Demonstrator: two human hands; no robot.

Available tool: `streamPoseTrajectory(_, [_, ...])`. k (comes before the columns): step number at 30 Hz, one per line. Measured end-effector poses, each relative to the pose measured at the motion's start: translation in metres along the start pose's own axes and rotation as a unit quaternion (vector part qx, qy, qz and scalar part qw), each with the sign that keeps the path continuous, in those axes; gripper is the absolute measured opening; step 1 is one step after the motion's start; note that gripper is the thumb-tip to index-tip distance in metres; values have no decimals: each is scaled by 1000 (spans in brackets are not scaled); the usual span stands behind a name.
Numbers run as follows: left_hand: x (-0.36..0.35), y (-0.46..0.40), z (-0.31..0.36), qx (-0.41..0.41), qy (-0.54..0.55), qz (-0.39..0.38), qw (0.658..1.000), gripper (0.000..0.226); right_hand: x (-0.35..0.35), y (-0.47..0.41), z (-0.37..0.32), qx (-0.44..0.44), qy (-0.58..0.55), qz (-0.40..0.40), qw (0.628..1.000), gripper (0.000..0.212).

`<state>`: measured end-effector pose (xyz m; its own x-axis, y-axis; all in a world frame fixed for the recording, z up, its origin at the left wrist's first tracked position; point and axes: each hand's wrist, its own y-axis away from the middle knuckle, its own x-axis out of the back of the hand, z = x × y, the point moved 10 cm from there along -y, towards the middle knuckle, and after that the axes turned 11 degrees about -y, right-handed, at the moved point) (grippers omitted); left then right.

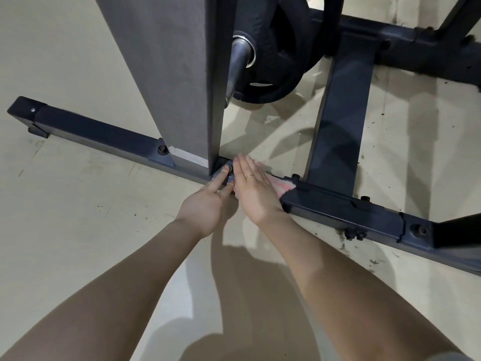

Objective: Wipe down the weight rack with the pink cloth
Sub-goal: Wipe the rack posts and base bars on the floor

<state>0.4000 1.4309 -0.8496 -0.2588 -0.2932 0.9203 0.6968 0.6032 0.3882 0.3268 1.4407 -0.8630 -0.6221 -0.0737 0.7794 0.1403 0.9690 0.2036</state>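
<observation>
On square steel base bar [99, 136], right hand [253, 190] flat, fluffy pink cloth [282, 186]

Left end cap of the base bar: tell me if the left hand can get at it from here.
Probably yes. The left hand only touches the bolt plate with straight fingers, and bare floor runs beside the base bar to the end cap; nothing blocks it, though it looks a stretch.

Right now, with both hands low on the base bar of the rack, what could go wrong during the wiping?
1. The left hand has fingers against the bolt at the upright's foot; they might scrape on it.
2. The right hand presses the pink cloth flat; more bolts stick up along the base bar, and the cloth may snag there.
3. The weight plate hangs just above, so rising carelessly could mean a bump.
</observation>
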Motion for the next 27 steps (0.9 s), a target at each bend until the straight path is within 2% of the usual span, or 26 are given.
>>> streamPoseTrajectory(2, [0, -1, -1, 4, 4, -2, 1000, 70, 14, 1, 11, -26, -55, 30, 998, 58])
streamPoseTrajectory(4, [-2, -1, 0, 12, 15, -5, 1000, 68, 29, 23, 19, -34, 21, 86, 995, 54])
streamPoseTrajectory(6, [-2, 0, 1, 18, 19, -2, 1000, 68, 32, 50, 19, -1, 77, 113, 991, 53])
streamPoseTrajectory(8, [-2, 1, 3, 21, 24, 2, 999, 69, 15, 57, 24, -2, 122, 70, 990, 61])
streamPoseTrajectory(10, [-3, 1, 3, 20, 30, 5, 999, 71, 2, 39, 32, -37, 139, 14, 990, 58])
streamPoseTrajectory(13, [-5, 0, 1, 15, 66, 0, 998, 75, -5, -1, 25, -37, 174, -17, 984, 69])
streamPoseTrajectory(15, [-7, 0, -2, 19, 82, -13, 996, 77, 0, -5, 24, -23, 198, -10, 980, 72])
streamPoseTrajectory(17, [-8, 0, -3, 26, 80, -21, 996, 75, 13, 20, 31, -43, 270, 23, 962, 65])
streamPoseTrajectory(19, [-6, 0, -2, 27, 76, -19, 997, 76, 16, 46, 33, -25, 312, 44, 949, 55])
streamPoseTrajectory(23, [-6, 1, 0, 30, 75, -26, 996, 80, 14, 40, 29, -11, 307, 63, 950, 57])
streamPoseTrajectory(25, [-6, 1, 3, 25, 74, -26, 997, 80, -4, 16, 21, -14, 231, 14, 973, 57])
streamPoseTrajectory(27, [-5, 0, 4, 25, 84, -34, 996, 77, -8, 3, 18, -14, 182, 26, 983, 56])
